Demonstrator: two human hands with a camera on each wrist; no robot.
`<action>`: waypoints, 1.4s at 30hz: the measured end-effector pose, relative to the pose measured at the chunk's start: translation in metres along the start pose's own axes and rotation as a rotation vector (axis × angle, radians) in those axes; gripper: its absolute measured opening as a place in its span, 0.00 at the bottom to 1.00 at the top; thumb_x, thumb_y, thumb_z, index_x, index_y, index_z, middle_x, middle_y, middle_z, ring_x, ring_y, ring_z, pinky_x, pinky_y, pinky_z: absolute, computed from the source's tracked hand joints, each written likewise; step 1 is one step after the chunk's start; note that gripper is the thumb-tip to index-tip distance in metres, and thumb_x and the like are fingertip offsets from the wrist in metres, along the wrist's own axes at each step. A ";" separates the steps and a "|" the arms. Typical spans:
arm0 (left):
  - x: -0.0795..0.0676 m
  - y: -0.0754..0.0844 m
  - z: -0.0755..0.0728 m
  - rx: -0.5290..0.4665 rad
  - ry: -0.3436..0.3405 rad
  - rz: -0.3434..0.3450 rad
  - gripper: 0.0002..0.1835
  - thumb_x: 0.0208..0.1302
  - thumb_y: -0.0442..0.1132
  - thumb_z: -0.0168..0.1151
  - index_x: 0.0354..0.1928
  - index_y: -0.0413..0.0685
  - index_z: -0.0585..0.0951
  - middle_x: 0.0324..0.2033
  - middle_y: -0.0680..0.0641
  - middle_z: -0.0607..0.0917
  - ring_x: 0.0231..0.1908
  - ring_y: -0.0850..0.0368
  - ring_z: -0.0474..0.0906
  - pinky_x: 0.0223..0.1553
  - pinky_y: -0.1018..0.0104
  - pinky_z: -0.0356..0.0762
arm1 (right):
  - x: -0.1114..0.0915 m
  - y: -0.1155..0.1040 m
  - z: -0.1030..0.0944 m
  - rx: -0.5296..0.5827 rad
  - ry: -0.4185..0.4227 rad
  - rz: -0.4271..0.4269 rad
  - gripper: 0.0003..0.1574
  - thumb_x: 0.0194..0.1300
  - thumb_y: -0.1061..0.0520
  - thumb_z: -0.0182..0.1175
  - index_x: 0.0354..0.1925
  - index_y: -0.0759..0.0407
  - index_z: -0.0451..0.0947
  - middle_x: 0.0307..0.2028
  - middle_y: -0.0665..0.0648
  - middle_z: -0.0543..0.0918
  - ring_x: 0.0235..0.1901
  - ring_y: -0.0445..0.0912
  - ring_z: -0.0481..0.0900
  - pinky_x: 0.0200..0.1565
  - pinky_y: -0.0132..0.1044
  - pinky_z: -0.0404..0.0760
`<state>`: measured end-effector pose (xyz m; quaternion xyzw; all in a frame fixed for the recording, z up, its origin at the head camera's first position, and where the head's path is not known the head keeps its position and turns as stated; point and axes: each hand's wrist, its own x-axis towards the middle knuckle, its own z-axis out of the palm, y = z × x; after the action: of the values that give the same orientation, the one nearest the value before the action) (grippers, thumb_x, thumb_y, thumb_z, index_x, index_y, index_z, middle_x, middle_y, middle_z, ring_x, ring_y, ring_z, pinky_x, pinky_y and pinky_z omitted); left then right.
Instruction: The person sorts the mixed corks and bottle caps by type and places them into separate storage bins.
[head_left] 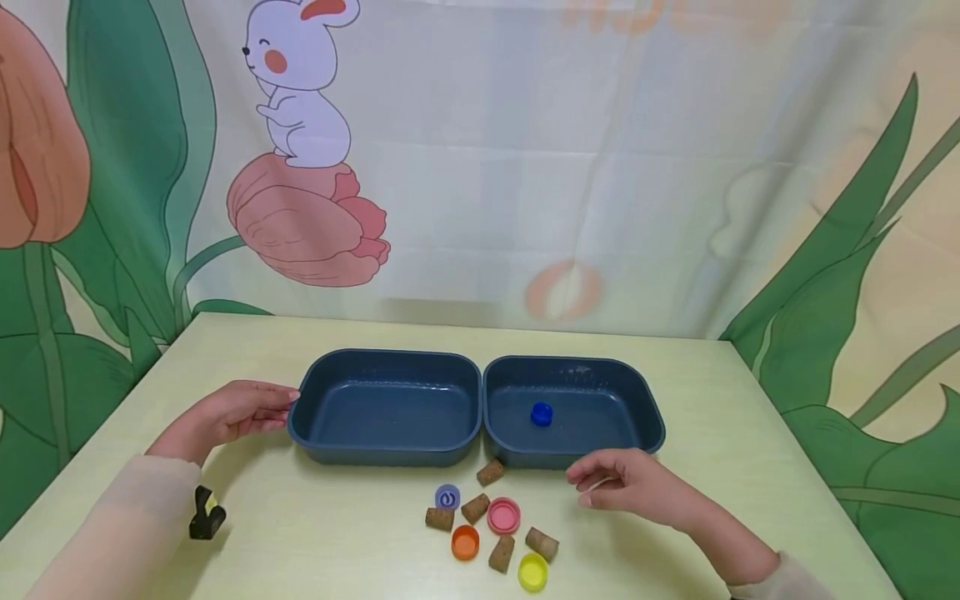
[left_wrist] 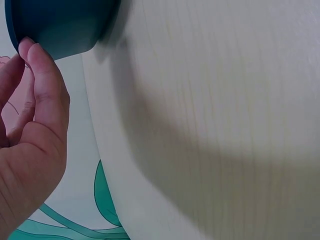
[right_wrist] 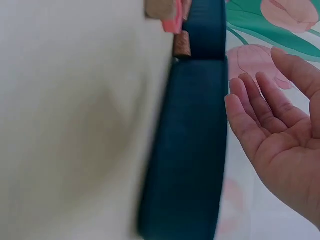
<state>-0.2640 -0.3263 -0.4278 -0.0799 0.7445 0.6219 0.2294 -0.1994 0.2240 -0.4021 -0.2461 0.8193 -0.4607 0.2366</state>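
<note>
Two dark blue trays sit side by side. At the left end of the left tray (head_left: 386, 457), my left hand (head_left: 242, 411) grips the rim between thumb and fingertips; in the left wrist view these fingertips (left_wrist: 36, 50) are at the tray's edge. My right hand (head_left: 633, 487) holds nothing and hovers by the front right of the right tray (head_left: 532, 457), fingers loosely bent. The right wrist view shows its palm and spread thumb. Inside the right tray lies a blue bottle cap (head_left: 542, 414). The left tray's inside is bare.
In front of the trays lie several corks (head_left: 476, 508), with a purple cap (head_left: 447, 497), a pink cap (head_left: 504, 516), an orange cap (head_left: 465, 542) and a yellow cap (head_left: 533, 572) among them. A small black object (head_left: 206, 514) is beside my left sleeve. A printed curtain (head_left: 465, 208) hangs behind the table.
</note>
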 end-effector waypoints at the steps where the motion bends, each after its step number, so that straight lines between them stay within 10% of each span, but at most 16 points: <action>1: 0.000 0.000 0.000 -0.001 0.000 -0.001 0.18 0.77 0.40 0.57 0.58 0.33 0.81 0.29 0.57 0.89 0.31 0.66 0.86 0.41 0.72 0.88 | 0.000 0.002 0.003 0.007 -0.007 -0.001 0.25 0.68 0.60 0.67 0.56 0.75 0.78 0.50 0.73 0.85 0.44 0.31 0.82 0.47 0.23 0.84; 16: 0.001 0.001 -0.002 -0.010 -0.002 0.003 0.17 0.77 0.40 0.57 0.58 0.34 0.81 0.29 0.57 0.89 0.30 0.66 0.87 0.40 0.73 0.88 | 0.001 0.029 0.034 0.074 -0.060 0.078 0.23 0.64 0.61 0.70 0.54 0.73 0.80 0.48 0.69 0.87 0.41 0.37 0.84 0.48 0.28 0.87; 42: 0.001 0.000 -0.001 -0.016 -0.011 -0.002 0.12 0.77 0.40 0.56 0.49 0.44 0.87 0.28 0.57 0.89 0.30 0.66 0.86 0.40 0.73 0.88 | 0.010 0.028 0.056 -0.173 0.001 0.052 0.09 0.60 0.60 0.72 0.39 0.64 0.87 0.29 0.50 0.85 0.28 0.31 0.73 0.32 0.24 0.76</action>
<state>-0.2651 -0.3276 -0.4285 -0.0793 0.7382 0.6280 0.2334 -0.1779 0.1945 -0.4544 -0.2441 0.8622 -0.3822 0.2258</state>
